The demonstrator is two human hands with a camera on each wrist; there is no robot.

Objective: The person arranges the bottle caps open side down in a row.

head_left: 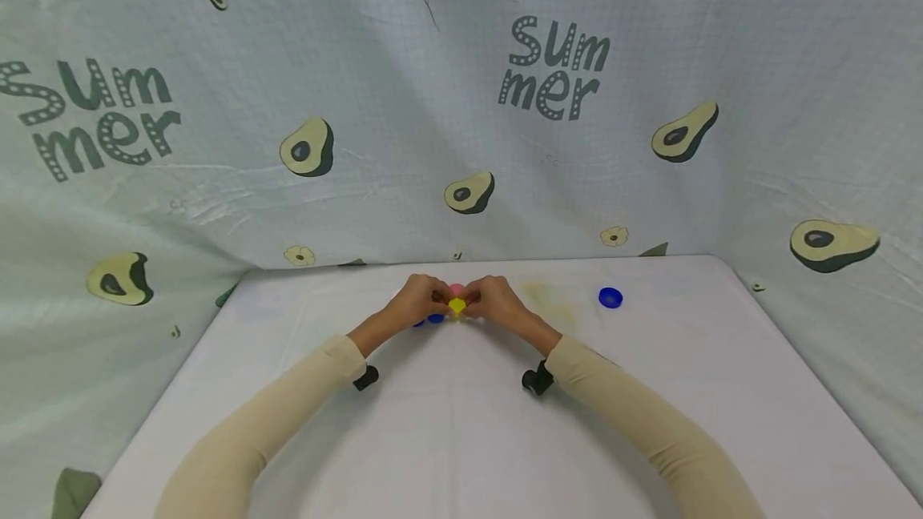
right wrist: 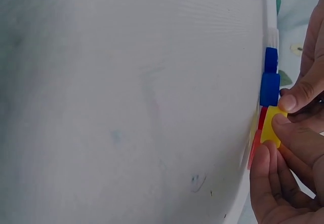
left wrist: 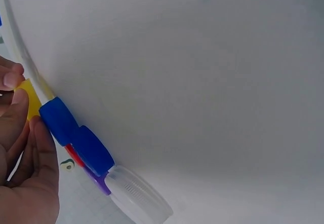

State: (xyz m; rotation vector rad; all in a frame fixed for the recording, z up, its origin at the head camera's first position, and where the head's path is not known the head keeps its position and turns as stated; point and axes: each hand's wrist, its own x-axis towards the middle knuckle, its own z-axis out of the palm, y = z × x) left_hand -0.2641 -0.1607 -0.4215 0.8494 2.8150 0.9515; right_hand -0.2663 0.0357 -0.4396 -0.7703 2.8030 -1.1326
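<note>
Both hands meet near the table's far edge on a small yellow piece point(head_left: 457, 307) with flat sides. My left hand point(head_left: 418, 299) pinches it from the left; in the left wrist view its thumb and fingers lie against the yellow piece point(left wrist: 31, 101). From the other side my right hand point(head_left: 497, 300) pinches it, thumb over the face of the yellow piece point(right wrist: 271, 127). Part of the piece is hidden by fingertips. Just beside the left fingers are blue round caps point(left wrist: 91, 150). A pinkish-red item point(head_left: 457, 289) shows behind the hands.
A separate blue cap point(head_left: 610, 297) lies on the white table point(head_left: 447, 439), back right. Beyond the blue caps, the left wrist view shows a clear ribbed plastic piece point(left wrist: 139, 196), a purple piece point(left wrist: 101, 183) and a red one point(left wrist: 74, 155). A printed cloth point(head_left: 389, 86) hangs behind.
</note>
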